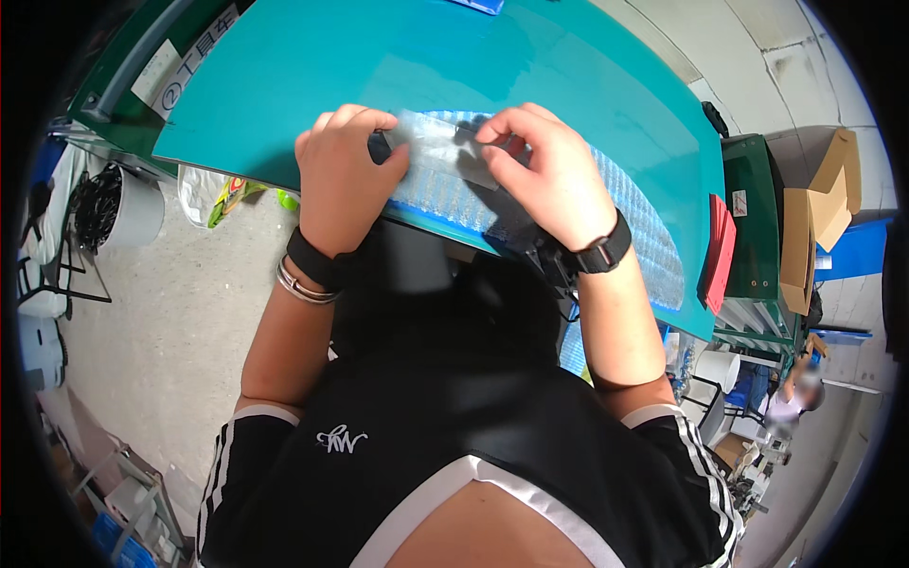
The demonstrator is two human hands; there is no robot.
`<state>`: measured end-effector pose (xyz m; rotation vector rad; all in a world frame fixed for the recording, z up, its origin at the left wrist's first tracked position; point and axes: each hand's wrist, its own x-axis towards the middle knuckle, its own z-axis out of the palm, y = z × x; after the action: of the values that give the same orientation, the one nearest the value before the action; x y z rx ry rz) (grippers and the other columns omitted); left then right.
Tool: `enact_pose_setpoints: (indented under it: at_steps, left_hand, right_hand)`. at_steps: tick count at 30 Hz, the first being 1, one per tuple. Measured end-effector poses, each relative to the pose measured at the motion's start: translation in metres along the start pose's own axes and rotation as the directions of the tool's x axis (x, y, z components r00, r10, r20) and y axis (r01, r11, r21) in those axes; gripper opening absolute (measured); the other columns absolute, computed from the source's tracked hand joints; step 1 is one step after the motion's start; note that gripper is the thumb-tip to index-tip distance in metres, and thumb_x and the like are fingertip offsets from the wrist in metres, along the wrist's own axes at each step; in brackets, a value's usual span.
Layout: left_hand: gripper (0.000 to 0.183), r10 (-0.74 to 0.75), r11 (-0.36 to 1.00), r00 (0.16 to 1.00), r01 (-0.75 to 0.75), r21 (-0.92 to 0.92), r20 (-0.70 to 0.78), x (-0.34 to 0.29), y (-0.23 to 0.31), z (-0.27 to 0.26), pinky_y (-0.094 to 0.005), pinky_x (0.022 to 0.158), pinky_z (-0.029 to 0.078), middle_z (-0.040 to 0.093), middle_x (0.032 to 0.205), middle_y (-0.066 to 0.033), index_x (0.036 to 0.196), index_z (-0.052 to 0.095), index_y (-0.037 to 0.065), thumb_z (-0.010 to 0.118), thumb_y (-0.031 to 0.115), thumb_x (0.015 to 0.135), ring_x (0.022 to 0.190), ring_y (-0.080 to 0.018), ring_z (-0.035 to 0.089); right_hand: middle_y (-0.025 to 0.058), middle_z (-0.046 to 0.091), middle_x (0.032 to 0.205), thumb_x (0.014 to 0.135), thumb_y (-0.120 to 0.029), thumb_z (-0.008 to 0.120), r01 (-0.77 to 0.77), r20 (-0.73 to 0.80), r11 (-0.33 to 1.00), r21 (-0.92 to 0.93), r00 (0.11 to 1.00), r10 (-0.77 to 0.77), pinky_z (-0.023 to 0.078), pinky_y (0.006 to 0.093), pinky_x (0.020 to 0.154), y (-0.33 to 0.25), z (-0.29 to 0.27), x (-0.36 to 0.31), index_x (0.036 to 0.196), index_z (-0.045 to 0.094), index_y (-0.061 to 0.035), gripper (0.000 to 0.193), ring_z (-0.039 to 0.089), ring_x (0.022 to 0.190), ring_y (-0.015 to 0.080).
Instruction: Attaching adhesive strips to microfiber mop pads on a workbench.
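A small clear plastic bag stretches between my two hands, just above the near edge of the green table. My left hand is bent round the bag's left end, with the thumb and index fingertips at its edge. At its right end my right hand has the fingers curled and the thumb and index finger close together on the plastic. Whether anything lies inside the bag I cannot make out. Beneath both hands a sheet of bluish bubble wrap lies along the table's near side, partly hidden by my right hand and forearm.
The green tabletop curves ahead, with a blue object at its far edge. Red folders, a green cabinet and an opened cardboard box stand right. A white bin is left. Another person is far right.
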<state>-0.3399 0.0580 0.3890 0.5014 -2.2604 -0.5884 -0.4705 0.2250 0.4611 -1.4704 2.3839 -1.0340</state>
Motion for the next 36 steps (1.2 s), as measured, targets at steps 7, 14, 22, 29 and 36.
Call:
enact_pose_setpoints:
  at_steps: [7,14,22,29,36]
  left_hand:
    - [0.024,-0.023,0.999,1.000,0.024,-0.035,0.014,-0.005,-0.014,0.009,-0.0413,0.084,0.041,0.066,0.098,-0.0024,0.094,0.067,0.012,0.074,0.019,0.072,0.095,-0.0241,0.060]
    - [0.024,-0.021,1.000,0.999,0.020,-0.024,-0.027,-0.009,-0.013,0.009,-0.0410,0.084,0.040,0.065,0.099,-0.0017,0.093,0.066,0.012,0.073,0.019,0.072,0.095,-0.0235,0.059]
    - [0.026,0.021,0.999,0.997,-0.024,-0.035,-0.069,-0.009,-0.011,0.006,-0.0381,0.083,0.042,0.067,0.101,-0.0039,0.098,0.066,0.009,0.073,0.014,0.073,0.094,-0.0245,0.060]
    - [0.034,-0.007,0.979,0.998,-0.005,-0.202,-0.056,-0.009,-0.020,0.010,-0.0397,0.080,0.040,0.065,0.094,-0.0019,0.108,0.064,0.012,0.071,0.018,0.075,0.091,-0.0245,0.060]
    - [0.036,-0.063,0.986,0.996,0.072,-0.153,0.063,0.001,-0.009,-0.004,-0.0350,0.080,0.049,0.064,0.083,-0.0069,0.115,0.060,0.003,0.069,0.007,0.080,0.082,-0.0238,0.062]
  right_hand:
    - [0.0118,0.060,0.084,0.079,-0.005,0.063,0.171,0.110,0.983,-0.063,0.980,-0.163,0.050,0.0368,0.070,0.000,0.050,0.038,0.092,0.062,-0.0033,0.013,0.062,0.074,0.0267]
    - [0.0192,0.061,0.089,0.076,-0.008,0.061,-0.033,0.117,0.987,-0.160,0.992,0.052,0.050,0.0442,0.080,0.004,0.043,0.025,0.092,0.061,-0.0015,0.017,0.060,0.091,0.0380]
    - [0.0135,0.062,0.087,0.076,-0.006,0.065,-0.146,0.032,0.988,-0.047,0.988,0.148,0.051,0.0382,0.074,0.024,0.025,-0.003,0.093,0.063,-0.0042,0.017,0.064,0.081,0.0293]
    - [0.0104,0.059,0.085,0.077,-0.007,0.066,-0.164,0.063,0.984,-0.065,0.984,0.168,0.051,0.0353,0.073,0.019,0.025,-0.001,0.096,0.064,-0.0056,0.020,0.062,0.078,0.0246]
    - [0.0054,0.058,0.088,0.079,-0.005,0.066,-0.162,0.050,0.984,-0.068,0.985,0.165,0.048,0.0289,0.070,0.019,0.026,-0.004,0.099,0.064,-0.0037,0.020,0.056,0.073,0.0150]
